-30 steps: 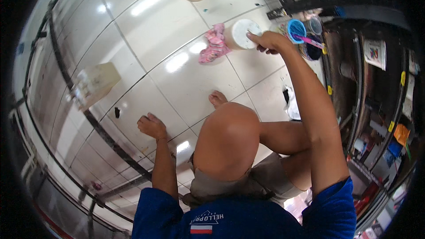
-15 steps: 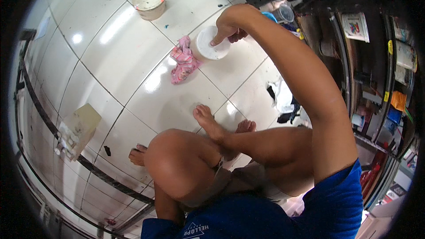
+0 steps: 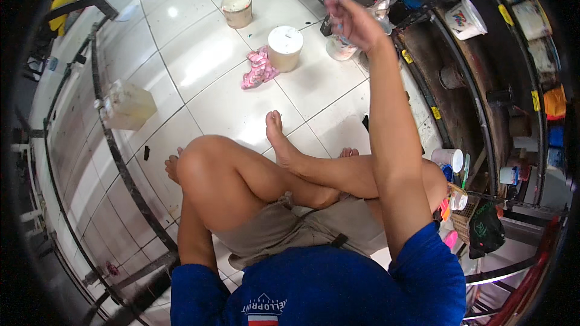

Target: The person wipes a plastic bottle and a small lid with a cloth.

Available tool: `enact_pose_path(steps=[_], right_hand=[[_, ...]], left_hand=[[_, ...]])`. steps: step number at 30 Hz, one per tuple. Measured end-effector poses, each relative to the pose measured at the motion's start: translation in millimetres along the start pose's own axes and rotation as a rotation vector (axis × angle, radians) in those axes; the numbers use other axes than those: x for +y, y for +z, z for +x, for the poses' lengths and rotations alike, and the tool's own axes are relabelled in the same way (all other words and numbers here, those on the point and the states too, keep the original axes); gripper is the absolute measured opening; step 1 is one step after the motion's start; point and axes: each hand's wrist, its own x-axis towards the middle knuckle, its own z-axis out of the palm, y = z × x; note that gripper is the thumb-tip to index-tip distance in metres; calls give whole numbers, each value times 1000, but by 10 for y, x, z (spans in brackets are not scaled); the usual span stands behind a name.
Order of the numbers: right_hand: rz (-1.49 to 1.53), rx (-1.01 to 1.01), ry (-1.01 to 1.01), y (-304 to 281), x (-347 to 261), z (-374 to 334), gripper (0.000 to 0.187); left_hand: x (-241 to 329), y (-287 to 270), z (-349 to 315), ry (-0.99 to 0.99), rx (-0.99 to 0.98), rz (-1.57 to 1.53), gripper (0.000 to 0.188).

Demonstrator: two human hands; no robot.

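My right arm reaches out over the tiled floor, and my right hand is raised with fingers apart and nothing visible in it. Just below that hand stands a small tub with a printed side, partly covered by the fingers. To its left is a white-lidded bucket, apart from my hand. A crumpled pink cloth lies against the foot of this bucket. My left arm runs down behind my bent left knee, which hides the left hand.
Farther off sits another lidded bucket. A cloudy plastic jug is by the black metal frame at left. Shelves with tubs, including a white one, line the right side. Another person in yellow appears far left.
My right hand has left the lid of the white bucket and moved right, its fingers now spread. The view has shifted, bringing the small tub and more of the floor into sight.
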Motion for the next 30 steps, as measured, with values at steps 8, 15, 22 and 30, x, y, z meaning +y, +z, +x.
enact_pose_path(steps=[8,15,22,30], right_hand=[[-852,140,303,-863,640,-772,43],[494,426,-39,-1802,645,-1087,27],[-503,826,104,-1837,1640,-897,32],[-1052,52,292,-472,2164,-924,45]], left_hand=[[950,-1288,1114,200,-563,-277,58],[3347,-1559,1063,744,-279,-628,47],[3911,-839,606,670,-513,-238,36],[3560,-218,666,675,-459,17,38]])
